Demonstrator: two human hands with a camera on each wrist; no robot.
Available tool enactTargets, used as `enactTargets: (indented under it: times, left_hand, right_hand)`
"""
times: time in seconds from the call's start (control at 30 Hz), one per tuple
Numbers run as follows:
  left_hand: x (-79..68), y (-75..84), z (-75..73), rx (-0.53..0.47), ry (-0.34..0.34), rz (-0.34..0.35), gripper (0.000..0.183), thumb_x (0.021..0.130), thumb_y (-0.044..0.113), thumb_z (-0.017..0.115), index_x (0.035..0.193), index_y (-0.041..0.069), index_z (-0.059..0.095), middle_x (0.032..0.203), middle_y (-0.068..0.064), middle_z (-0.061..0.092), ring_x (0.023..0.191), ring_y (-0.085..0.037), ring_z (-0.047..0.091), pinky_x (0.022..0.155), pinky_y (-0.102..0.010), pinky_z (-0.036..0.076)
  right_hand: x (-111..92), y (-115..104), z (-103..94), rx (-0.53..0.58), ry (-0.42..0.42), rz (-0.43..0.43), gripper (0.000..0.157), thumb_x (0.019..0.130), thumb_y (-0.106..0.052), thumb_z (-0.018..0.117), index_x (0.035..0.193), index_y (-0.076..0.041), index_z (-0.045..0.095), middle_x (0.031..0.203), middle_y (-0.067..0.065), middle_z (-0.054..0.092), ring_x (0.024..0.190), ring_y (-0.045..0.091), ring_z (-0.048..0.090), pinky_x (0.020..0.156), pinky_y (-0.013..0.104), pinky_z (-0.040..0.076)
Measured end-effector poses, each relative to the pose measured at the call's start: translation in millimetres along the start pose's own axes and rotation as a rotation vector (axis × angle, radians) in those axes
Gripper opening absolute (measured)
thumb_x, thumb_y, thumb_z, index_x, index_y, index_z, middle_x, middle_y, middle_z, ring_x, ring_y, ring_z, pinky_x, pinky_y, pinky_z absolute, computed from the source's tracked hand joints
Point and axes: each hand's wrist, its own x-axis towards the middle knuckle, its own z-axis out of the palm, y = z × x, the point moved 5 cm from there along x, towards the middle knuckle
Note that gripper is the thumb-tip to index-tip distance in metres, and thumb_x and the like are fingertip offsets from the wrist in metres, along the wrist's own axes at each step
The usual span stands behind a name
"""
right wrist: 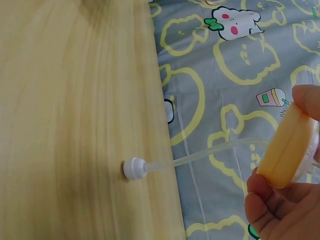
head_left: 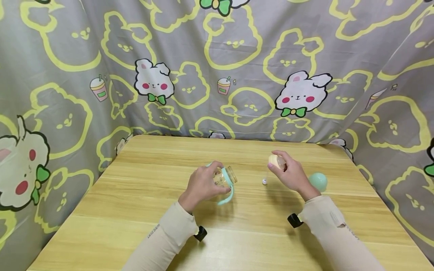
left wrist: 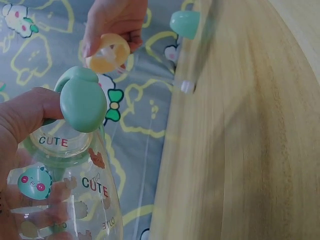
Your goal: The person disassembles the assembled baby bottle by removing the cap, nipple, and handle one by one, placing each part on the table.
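My left hand (head_left: 202, 184) grips a clear baby bottle (left wrist: 95, 200) printed with "CUTE" and small cartoon figures. The bottle is tilted above the table, its uncovered threaded mouth pointing right. A mint-green handle (left wrist: 82, 102) sits on its neck ring. Farther right, my right hand (head_left: 292, 175) holds a pale yellow bottle collar (right wrist: 286, 150) by its rim between thumb and fingers. Behind the collar is a clear teat, partly hidden by the hand. A thin clear straw (right wrist: 215, 151) hangs from the collar, ending in a white weight (right wrist: 134, 168) at the tabletop; whether it touches is unclear.
A mint-green domed cap (head_left: 318, 182) stands on the wooden table (head_left: 135, 180), just right of my right hand. Grey curtains (head_left: 190, 41) with cartoon prints enclose the table's back and sides. Both wrists carry small black devices (head_left: 295, 220).
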Motion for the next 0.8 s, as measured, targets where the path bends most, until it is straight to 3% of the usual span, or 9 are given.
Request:
enactTargets:
  times: [0.13, 0.33, 0.8]
  left_hand:
    - [-0.4, -0.6, 1.2, 0.019, 0.001, 0.001, 0.064, 0.066, 0.043, 0.084, 0.118, 0.017, 0.059, 0.093, -0.002, 0.069, 0.074, -0.017, 0.062, 0.062, -0.033, 0.048]
    - [0.9, -0.2, 1.0, 0.024, -0.005, 0.008, 0.065, 0.067, 0.045, 0.083, 0.120, 0.017, 0.058, 0.095, -0.003, 0.069, 0.076, -0.018, 0.062, 0.064, -0.034, 0.048]
    - [1.9, -1.3, 3.0, 0.012, -0.017, -0.008, 0.064, 0.066, 0.043, 0.085, 0.119, 0.018, 0.058, 0.095, -0.003, 0.069, 0.076, -0.018, 0.062, 0.064, -0.033, 0.048]
  right_hand:
    - [-0.7, 0.3, 2.8, 0.015, -0.014, 0.007, 0.056, 0.095, -0.039, 0.060, 0.141, -0.012, 0.044, 0.081, 0.011, 0.058, 0.064, 0.019, 0.052, 0.057, 0.035, 0.044]
    - [-1.2, -2.0, 1.5, -0.001, 0.000, 0.000, 0.056, 0.095, -0.038, 0.060, 0.141, -0.012, 0.044, 0.069, 0.008, 0.051, 0.060, 0.020, 0.048, 0.056, 0.035, 0.042]
    - [-3.4, 7.5, -3.0, -0.006, 0.005, 0.034, 0.058, 0.095, -0.040, 0.059, 0.143, -0.012, 0.042, 0.093, 0.018, 0.060, 0.072, 0.023, 0.054, 0.061, 0.036, 0.045]
